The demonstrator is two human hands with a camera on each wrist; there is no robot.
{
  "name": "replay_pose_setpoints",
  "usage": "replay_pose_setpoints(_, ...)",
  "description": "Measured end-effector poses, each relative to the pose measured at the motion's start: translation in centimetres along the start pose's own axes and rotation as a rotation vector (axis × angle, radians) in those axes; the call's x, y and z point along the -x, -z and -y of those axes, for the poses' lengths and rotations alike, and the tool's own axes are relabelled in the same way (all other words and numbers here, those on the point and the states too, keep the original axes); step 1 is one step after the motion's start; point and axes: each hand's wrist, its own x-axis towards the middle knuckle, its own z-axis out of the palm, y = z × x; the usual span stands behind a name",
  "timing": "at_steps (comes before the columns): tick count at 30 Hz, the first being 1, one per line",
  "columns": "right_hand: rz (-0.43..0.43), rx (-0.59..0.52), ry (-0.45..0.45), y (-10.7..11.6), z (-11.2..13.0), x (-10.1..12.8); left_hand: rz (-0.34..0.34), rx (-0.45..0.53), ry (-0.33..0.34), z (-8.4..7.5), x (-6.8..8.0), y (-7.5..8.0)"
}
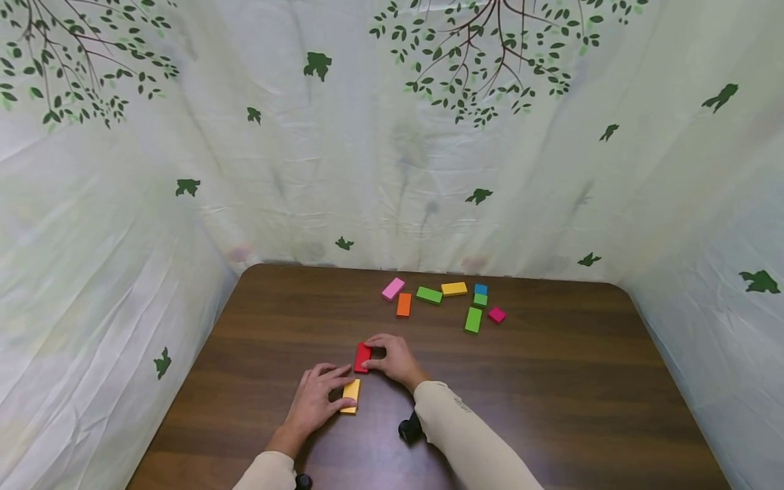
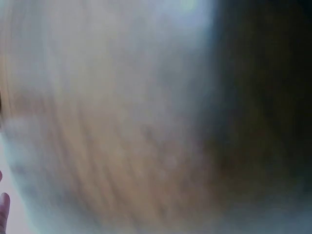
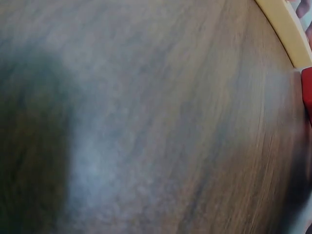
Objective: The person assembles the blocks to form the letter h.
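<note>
In the head view my right hand [image 1: 392,358] pinches a red block [image 1: 362,357] lying on the brown table [image 1: 551,395], thumb and fingers at its two ends. My left hand [image 1: 318,397] rests flat beside a yellow block [image 1: 352,395], its fingertips touching that block's near and far ends. The red block lies just beyond the yellow one. In the right wrist view a sliver of the red block [image 3: 307,95] and the yellow block [image 3: 285,29] show at the right edge. The left wrist view is a blur of table, with a fingertip [image 2: 4,212] at the lower left.
Farther back on the table lie several loose blocks: pink [image 1: 393,288], orange [image 1: 403,304], green [image 1: 429,295], yellow [image 1: 454,288], blue [image 1: 480,289], a long green one [image 1: 473,319] and magenta [image 1: 497,314]. A leaf-print sheet [image 1: 122,258] walls in the table on three sides.
</note>
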Motion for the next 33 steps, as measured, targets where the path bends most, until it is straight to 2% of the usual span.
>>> replay_pose_setpoints(17, 0.006, 0.015, 0.006, -0.86, 0.36, 0.13, -0.039, 0.008, -0.010, 0.15, 0.10, -0.30)
replay_pose_setpoints(25, 0.014, 0.008, 0.009, -0.92, 0.38, 0.22, -0.075, 0.019, -0.045, 0.13, 0.20, -0.26)
replay_pose_setpoints(33, 0.012, 0.007, 0.000, -0.91, 0.60, 0.29, -0.068, -0.010, -0.045, 0.19, 0.19, -0.33)
